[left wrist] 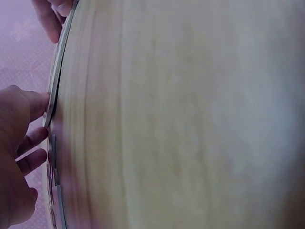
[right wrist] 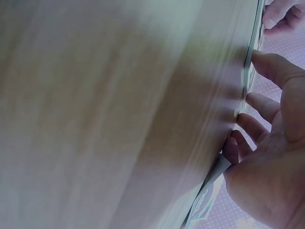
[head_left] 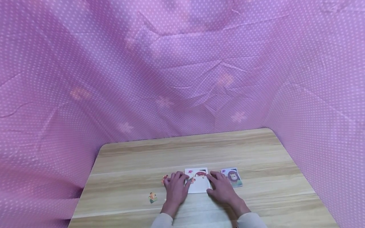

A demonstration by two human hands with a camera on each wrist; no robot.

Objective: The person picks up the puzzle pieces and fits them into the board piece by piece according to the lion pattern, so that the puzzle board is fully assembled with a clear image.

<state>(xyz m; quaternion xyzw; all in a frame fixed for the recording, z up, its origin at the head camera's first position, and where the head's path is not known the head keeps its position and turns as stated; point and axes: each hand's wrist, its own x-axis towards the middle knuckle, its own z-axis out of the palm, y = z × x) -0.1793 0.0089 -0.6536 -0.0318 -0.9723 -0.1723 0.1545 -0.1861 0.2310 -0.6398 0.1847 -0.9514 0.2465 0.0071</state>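
Observation:
A square white puzzle board (head_left: 200, 187) lies on the table between both hands, its upper part covered with picture pieces and its lower part bare white. At its left edge is my left hand (head_left: 176, 187), thumb and fingertips beside a small colourful puzzle piece (head_left: 193, 180) on the board. My right hand (head_left: 223, 189) touches the right edge with its fingers spread. Low in the left wrist view, the left hand's fingers (left wrist: 33, 160) reach the thin board edge. In the right wrist view, the right thumb (right wrist: 271, 64) meets that edge.
To the right of the board lies a lion picture card (head_left: 234, 176), close to the right hand. Several loose puzzle pieces are on the left, one orange and green piece (head_left: 152, 197) and red pieces (head_left: 164, 180) partly behind the left hand. Pink dotted cloth (head_left: 182, 79) surrounds the wooden table (head_left: 128, 164).

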